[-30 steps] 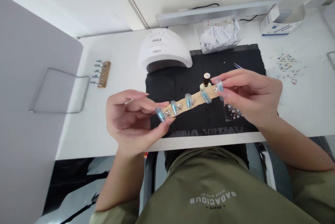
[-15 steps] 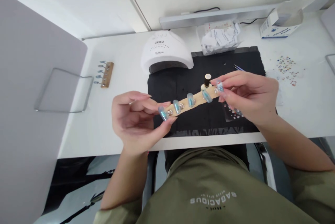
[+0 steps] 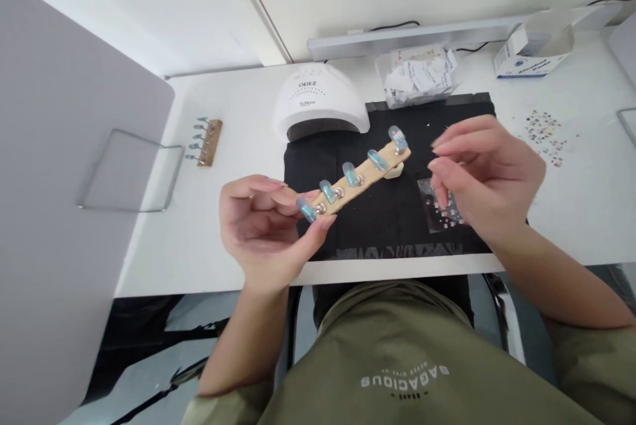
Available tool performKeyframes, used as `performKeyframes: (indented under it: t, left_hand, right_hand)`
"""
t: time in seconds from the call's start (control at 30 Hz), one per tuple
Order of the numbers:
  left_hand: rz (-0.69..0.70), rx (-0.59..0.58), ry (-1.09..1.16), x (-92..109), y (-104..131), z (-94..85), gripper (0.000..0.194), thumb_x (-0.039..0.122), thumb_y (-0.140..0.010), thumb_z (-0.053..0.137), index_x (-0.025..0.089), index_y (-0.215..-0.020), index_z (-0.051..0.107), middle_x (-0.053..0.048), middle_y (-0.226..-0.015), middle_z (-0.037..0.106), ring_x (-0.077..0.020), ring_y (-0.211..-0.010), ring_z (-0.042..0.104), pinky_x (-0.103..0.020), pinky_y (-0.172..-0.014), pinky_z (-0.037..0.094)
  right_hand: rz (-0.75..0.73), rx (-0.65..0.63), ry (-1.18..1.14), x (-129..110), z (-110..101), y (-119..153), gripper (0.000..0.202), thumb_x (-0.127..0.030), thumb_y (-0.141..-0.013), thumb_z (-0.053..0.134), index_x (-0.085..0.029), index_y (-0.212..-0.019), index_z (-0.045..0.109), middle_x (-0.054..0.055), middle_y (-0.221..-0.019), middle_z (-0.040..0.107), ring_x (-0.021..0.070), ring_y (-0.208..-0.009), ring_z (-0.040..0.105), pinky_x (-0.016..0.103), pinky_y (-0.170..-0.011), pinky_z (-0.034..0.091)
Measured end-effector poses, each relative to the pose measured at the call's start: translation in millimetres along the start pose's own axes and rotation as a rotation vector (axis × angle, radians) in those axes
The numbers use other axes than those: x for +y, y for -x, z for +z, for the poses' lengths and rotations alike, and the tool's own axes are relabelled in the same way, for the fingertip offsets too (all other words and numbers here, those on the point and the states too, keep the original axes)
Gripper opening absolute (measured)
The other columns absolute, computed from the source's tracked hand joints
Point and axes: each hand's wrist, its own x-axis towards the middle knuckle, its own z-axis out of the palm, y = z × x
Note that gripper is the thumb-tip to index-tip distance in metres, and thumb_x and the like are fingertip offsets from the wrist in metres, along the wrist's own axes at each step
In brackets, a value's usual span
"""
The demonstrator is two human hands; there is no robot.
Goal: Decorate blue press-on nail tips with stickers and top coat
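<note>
From the head view I have the wooden strip [image 3: 370, 180] held up over the black mat [image 3: 368, 233], its long axis slanting from the left hand [image 3: 263, 239] up and away to the right. My left hand grips the near end between thumb and fingers; five blue nail tips [image 3: 350, 174] stand along the strip on metal studs.

The right hand [image 3: 497, 173] holds nothing that I can see, its fingers bent and the thumb slightly apart from them. It is the nearer hand to the far end, which points up and to the left of its fingertips, with a gap between; it touches no part of the strip. A pale bottle [image 3: 395, 172] sits partly hidden behind that end. The clear sheet with gems [image 3: 432, 203] lies on the mat, just beside and partly beneath my right hand in this view.
</note>
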Motion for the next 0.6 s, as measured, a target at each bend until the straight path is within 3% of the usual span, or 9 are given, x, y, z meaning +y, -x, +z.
performKeyframes:
  t: [0.1,0.17,0.3,0.4,0.6]
  left_hand:
    - [-0.038,0.029,0.008,7.4,9.2,9.6,0.055,0.031,-0.083,0.108,0.027,-0.128,0.076,0.005,-0.08,0.073,-0.0158,-0.073,0.081,-0.024,-0.07,0.072]
    - [-0.054,0.03,0.008,12.5,17.1,16.6,0.061,0.026,-0.081,0.109,0.026,-0.132,0.075,0.005,-0.082,0.074,-0.0143,-0.072,0.08,-0.021,-0.066,0.069]
    - [-0.022,0.026,0.035,18.3,28.7,26.9,0.066,0.016,-0.08,0.107,0.024,-0.137,0.073,0.003,-0.089,0.079,-0.0112,-0.071,0.078,-0.016,-0.064,0.064]
    - [-0.012,0.024,0.039,18.2,31.5,30.0,0.064,0.015,-0.083,0.106,0.023,-0.137,0.072,0.003,-0.089,0.078,-0.0106,-0.072,0.078,-0.014,-0.066,0.064]
    - [-0.057,0.076,-0.035,18.4,34.8,32.9,0.051,0.038,-0.091,0.104,0.025,-0.127,0.069,0.006,-0.083,0.071,-0.0107,-0.068,0.075,-0.021,-0.068,0.069]
  right_hand:
    - [-0.211,-0.052,0.219,-0.6,2.7,2.2,0.033,-0.018,-0.093,0.095,-0.043,-0.116,0.092,-0.003,-0.088,0.084,0.0124,-0.058,0.069,0.029,-0.049,0.061]
    - [-0.28,-0.125,0.3,-0.4,6.1,6.0,0.043,-0.017,-0.097,0.091,-0.046,-0.129,0.089,-0.005,-0.087,0.087,0.0136,-0.061,0.073,0.029,-0.057,0.067]
    - [-0.273,-0.167,0.296,-0.1,11.0,13.0,0.051,-0.015,-0.103,0.085,-0.046,-0.144,0.083,-0.005,-0.104,0.093,0.0144,-0.071,0.083,0.028,-0.07,0.073]
    - [-0.211,-0.185,0.251,-0.5,10.9,14.3,0.048,-0.013,-0.104,0.083,-0.045,-0.14,0.085,-0.006,-0.105,0.093,0.0118,-0.064,0.08,0.025,-0.064,0.071]
    - [-0.126,-0.212,0.135,-2.7,9.8,13.1,0.044,-0.01,-0.103,0.083,-0.045,-0.127,0.089,-0.008,-0.097,0.092,0.0114,-0.06,0.081,0.024,-0.058,0.07]
